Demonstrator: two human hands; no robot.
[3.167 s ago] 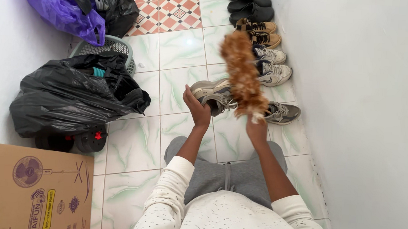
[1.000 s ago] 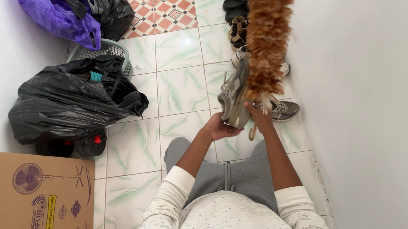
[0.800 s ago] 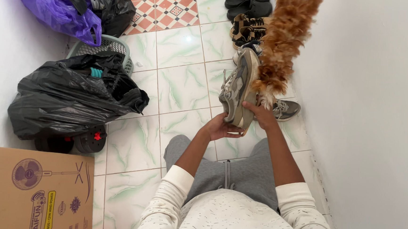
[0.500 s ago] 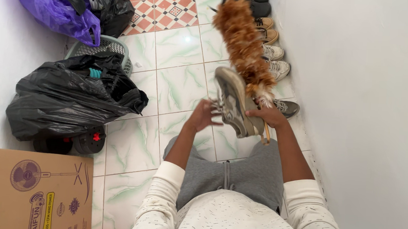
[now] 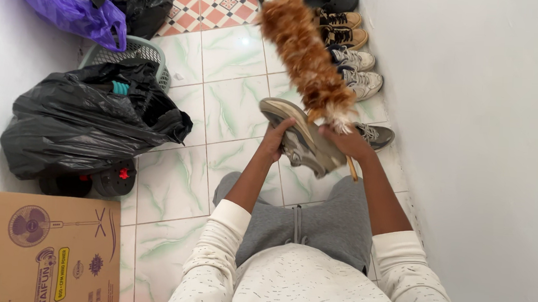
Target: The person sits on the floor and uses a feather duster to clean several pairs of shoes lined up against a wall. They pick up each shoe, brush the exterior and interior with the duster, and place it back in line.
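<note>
Centre of the frame: left hand [image 5: 276,140] wrapped around the heel end of a grey sneaker [image 5: 301,137], sole turned up and toward the camera. Right hand [image 5: 349,143] closed on the wooden handle of a brown feather duster [image 5: 304,57], and pressed against the sneaker's toe end as well. Both hands clamped, close together, with the shoe bridging them. Sneaker's long axis running from upper left to lower right, heel by the left hand, toe by the right. Duster's long axis rising from the right hand toward the top centre of the frame, its feathered base touching the shoe's upper edge just beside the right hand; handle tip poking out below that hand. Right hand nearer the contact point between feathers and shoe.

Below the hands, grey trousers and white sleeves. On the green-veined tiled floor [image 5: 234,105], a row of shoes [image 5: 353,53] along the white wall at upper right, one loose sneaker [image 5: 379,136] just behind the right hand. Left of frame: black rubbish bag [image 5: 84,118], purple bag [image 5: 66,2], cardboard box [image 5: 39,249] at lower left.
</note>
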